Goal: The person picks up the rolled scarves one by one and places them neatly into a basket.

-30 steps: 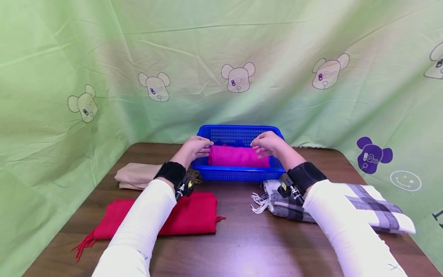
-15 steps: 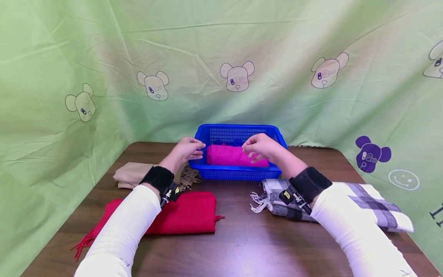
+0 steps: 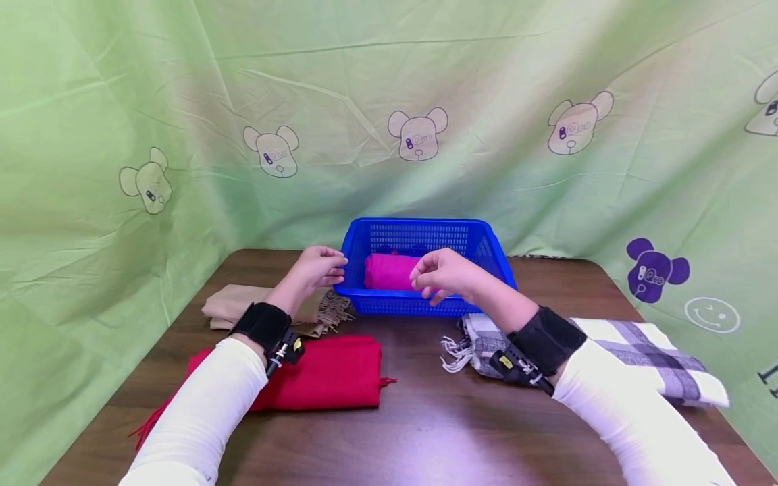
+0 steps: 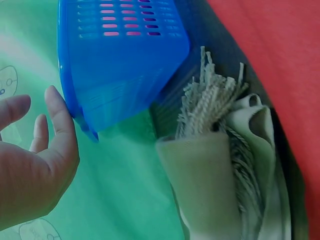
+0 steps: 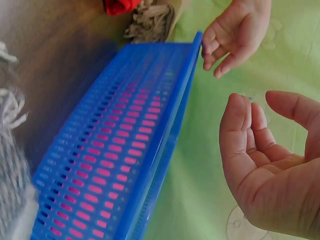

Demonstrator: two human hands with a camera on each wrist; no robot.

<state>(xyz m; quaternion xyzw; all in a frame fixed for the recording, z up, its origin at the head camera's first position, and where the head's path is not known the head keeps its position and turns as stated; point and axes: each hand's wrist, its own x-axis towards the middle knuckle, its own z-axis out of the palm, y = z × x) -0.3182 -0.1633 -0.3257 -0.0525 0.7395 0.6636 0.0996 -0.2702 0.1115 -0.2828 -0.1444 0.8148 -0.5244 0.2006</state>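
Note:
A blue plastic basket [image 3: 419,305] stands at the back of the table, with a folded magenta cloth [image 3: 387,272] lying inside. My left hand [image 3: 317,267] is at the basket's left end, fingers loosely bent and holding nothing. In the left wrist view its fingers appear close to the rim; whether they touch cannot be told. My right hand [image 3: 448,275] hovers over the basket's front side, covering part of the cloth. Its fingers [image 5: 232,130] are loosely bent, with a gap to the thumb and nothing between them.
A folded beige scarf [image 3: 234,304] with fringe lies left of the basket. Nearer is a folded red scarf [image 3: 331,374], partly under my left forearm. A folded black-and-white checked scarf [image 3: 647,358] lies at the right. Green printed fabric [image 3: 340,169] hangs behind the table.
My left hand has drawn left from the magenta cloth to outside the basket's left end. My right hand has moved left and nearer. The cloth stays in the basket.

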